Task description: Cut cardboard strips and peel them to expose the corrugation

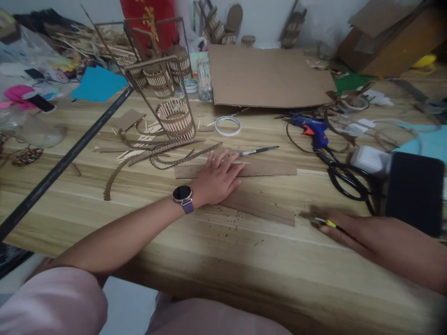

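Note:
My left hand (217, 179) lies flat with its fingers spread, palm down over a long cardboard strip (270, 169). Slanting out from beneath that palm toward the right is a second cardboard strip (268, 211). My right hand (352, 232) grips a utility knife (328, 223) with a yellow part on its body; the blade end points left, a short way from the second strip's right end. Brown crumbs are scattered below the strips. Just beyond my left fingers lies a pen (260, 150).
Curved corrugated strips (164, 151) and a small stick basket (174, 118) stand beyond my left hand. A tape roll (227, 125), a large cardboard sheet (268, 77) and a blue glue gun (312, 129) are farther back. Black scissors (349, 179) and a dark phone (415, 190) lie right.

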A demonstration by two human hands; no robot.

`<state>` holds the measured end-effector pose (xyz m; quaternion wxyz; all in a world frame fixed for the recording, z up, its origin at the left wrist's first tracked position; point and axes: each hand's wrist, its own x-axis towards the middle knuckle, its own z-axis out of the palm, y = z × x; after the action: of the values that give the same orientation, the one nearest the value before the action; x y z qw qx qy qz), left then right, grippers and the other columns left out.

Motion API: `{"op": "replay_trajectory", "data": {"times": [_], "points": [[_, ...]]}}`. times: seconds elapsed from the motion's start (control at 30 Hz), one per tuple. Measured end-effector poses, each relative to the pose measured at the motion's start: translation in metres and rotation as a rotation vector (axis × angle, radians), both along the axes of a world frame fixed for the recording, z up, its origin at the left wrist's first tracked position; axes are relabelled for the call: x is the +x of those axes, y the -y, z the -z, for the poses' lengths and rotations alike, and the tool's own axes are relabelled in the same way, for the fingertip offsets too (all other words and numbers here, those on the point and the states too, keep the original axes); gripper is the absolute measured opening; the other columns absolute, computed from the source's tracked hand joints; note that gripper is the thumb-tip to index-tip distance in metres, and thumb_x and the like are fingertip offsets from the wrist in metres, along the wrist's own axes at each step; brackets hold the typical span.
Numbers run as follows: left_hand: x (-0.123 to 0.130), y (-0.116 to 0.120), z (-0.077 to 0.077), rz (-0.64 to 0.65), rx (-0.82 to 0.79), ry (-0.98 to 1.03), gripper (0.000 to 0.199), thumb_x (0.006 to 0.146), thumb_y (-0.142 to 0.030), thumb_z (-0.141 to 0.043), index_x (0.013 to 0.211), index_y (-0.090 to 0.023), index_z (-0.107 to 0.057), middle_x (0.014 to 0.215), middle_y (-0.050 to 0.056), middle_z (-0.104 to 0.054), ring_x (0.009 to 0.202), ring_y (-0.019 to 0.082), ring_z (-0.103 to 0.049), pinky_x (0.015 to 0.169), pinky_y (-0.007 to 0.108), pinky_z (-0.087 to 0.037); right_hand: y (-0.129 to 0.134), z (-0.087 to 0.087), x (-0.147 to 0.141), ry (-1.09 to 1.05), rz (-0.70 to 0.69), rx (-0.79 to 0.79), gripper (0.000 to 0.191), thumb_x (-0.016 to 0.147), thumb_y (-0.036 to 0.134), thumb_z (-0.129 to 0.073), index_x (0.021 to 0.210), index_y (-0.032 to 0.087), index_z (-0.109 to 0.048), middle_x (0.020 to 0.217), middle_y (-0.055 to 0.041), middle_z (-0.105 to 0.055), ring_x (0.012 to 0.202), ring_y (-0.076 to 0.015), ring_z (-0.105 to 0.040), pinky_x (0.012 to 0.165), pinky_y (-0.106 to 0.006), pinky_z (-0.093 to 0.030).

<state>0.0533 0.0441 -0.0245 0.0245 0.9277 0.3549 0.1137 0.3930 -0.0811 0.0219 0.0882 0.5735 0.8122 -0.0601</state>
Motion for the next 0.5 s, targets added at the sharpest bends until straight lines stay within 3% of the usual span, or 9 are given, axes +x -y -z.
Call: {"op": "replay_trajectory", "data": {"times": [0.07,0.23,0.33,0.5], "points": [[0.001,0.001,0.000,-0.010,0.001,0.007,0.048,0.107,-0.035,-0.040,0.150,-0.015,-0.048,0.161,0.019,-0.039,0.151,0.041,-0.029,0.123,0.070,-0.017,-0.006,-0.007,-0.015,-0.077,0.031,-0.171,0.033,0.104,0.032,-0.038,0.109,0.029,-0.071,0.083,-0.0092,-0.081,0.072,-0.0232,-0.078,0.062,-0.030,-0.056],[0.001,0.000,0.000,-0.025,0.000,0.014,0.048,0.107,-0.034,-0.040,0.150,-0.014,-0.047,0.161,0.019,-0.040,0.150,0.041,-0.030,0.124,0.069,-0.017,-0.029,-0.010,-0.079,-0.017,-0.115,-0.115,0.033,0.103,0.038,-0.038,0.116,0.026,-0.066,0.079,-0.0064,-0.078,0.066,-0.0263,-0.074,0.053,-0.032,-0.044],[0.000,0.000,0.001,-0.028,-0.001,0.035,0.048,0.107,-0.033,-0.038,0.149,-0.013,-0.047,0.161,0.019,-0.040,0.150,0.040,-0.030,0.123,0.069,-0.019,-0.044,-0.018,-0.120,0.080,-0.135,-0.132,0.030,0.104,0.037,-0.042,0.106,0.021,-0.067,0.077,-0.0072,-0.078,0.066,-0.0247,-0.073,0.052,-0.029,-0.036],[0.002,0.000,0.002,-0.033,-0.001,0.040,0.049,0.106,-0.032,-0.039,0.150,-0.012,-0.047,0.160,0.021,-0.040,0.151,0.041,-0.030,0.123,0.069,-0.019,-0.059,-0.032,-0.160,0.168,-0.183,-0.164,0.032,0.106,0.032,-0.040,0.101,0.019,-0.069,0.086,-0.0105,-0.080,0.075,-0.0248,-0.076,0.053,-0.028,-0.036]]}}
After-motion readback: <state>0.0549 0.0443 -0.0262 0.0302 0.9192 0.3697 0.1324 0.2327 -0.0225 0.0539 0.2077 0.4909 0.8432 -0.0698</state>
